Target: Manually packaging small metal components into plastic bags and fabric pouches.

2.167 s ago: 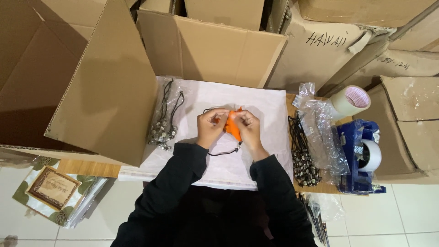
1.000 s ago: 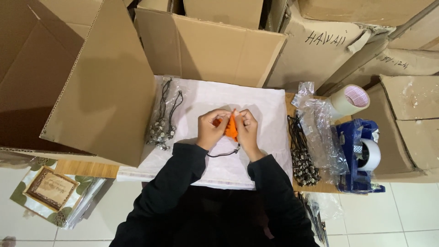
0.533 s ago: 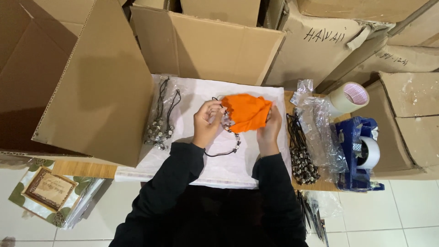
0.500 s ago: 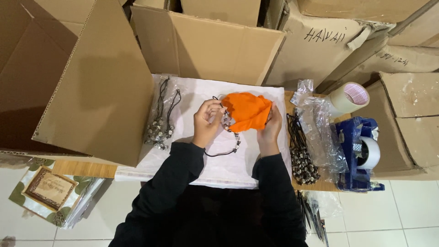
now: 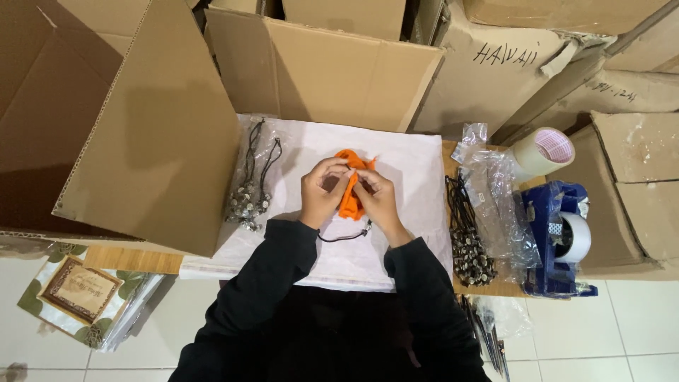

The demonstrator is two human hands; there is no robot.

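At the middle of the white-covered tabletop (image 5: 417, 163), an orange cloth pouch (image 5: 349, 192) is bunched between both hands. The left hand (image 5: 322, 192) and right hand (image 5: 377, 200) pinch it with their fingers, and a black cord (image 5: 344, 238) loops below the wrists. Beaded necklaces (image 5: 249, 198) lie toward the left edge; another bunch (image 5: 469, 240) lies at the right edge, beside a blue tape dispenser (image 5: 555, 237).
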